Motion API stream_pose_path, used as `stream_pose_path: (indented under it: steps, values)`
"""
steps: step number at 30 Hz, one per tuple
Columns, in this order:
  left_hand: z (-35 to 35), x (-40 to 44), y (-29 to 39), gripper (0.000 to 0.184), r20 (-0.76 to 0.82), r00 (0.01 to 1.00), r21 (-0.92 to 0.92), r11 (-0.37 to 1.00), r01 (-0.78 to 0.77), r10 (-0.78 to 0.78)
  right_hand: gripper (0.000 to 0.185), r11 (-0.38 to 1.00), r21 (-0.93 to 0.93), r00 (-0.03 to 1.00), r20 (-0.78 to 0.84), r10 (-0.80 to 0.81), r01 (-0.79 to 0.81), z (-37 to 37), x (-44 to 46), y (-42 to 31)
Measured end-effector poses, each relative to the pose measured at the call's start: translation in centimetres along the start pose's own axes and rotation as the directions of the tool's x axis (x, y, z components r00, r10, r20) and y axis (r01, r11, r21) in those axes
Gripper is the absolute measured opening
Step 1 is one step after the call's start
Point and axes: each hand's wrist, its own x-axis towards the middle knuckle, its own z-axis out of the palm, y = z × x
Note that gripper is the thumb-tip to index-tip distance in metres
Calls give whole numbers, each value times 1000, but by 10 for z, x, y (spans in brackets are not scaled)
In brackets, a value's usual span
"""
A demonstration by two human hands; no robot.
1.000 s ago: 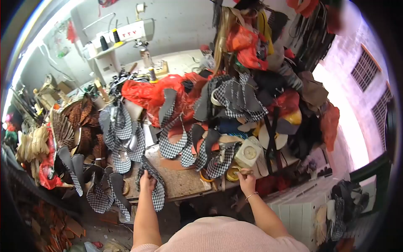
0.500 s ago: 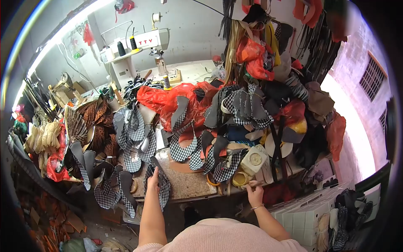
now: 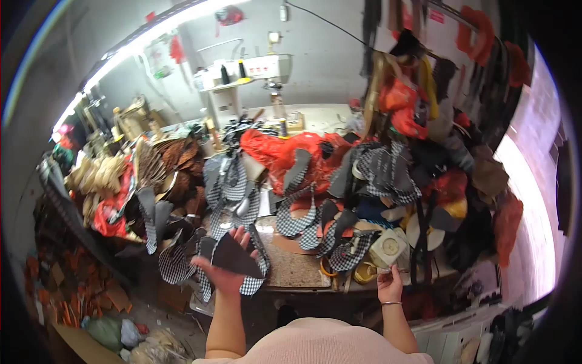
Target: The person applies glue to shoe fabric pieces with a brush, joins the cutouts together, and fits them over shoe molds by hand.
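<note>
My left hand is turned palm up at the bench's front edge, with a dark grey shoe-upper piece held across the palm between thumb and spread fingers. Beneath and beside it hang black-and-white checked shoe uppers. My right hand is closed in a pinch beside a yellow pot; whatever lies between its fingers is too small to make out. Just behind that hand stands a whitish square container with a round top.
Checked and grey uppers are heaped along the bench, around a red plastic bag. A sewing machine stands behind. Brown patterned pieces and pale bundles lie left. Scraps cover the floor.
The view has swung left, so the bench appears farther right. My left hand has turned palm up, and the dark piece now lies across it. My right hand remains by the yellow pot.
</note>
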Motion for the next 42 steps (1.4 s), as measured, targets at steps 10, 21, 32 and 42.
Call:
stream_pose_path:
  steps: [10, 21, 32, 42]
  values:
    - [2, 2, -78, 23, -456, 889, 176, 976, 128, -34, 13, 989, -97, 961, 242, 136, -116, 81, -26, -3]
    - [19, 10, -93, 29, -434, 864, -259, 954, 151, -255, 15, 973, -200, 798, 602, 31, 113, 158, -65, -9]
    - [19, -10, -104, 30, -412, 854, -141, 948, 284, -317, 9, 982, -190, 886, 459, 68, 23, 116, -54, -18]
    - [18, -9, -117, 28, -412, 822, -134, 918, 373, -394, 10, 988, -151, 906, 419, 53, 12, 99, -53, -24]
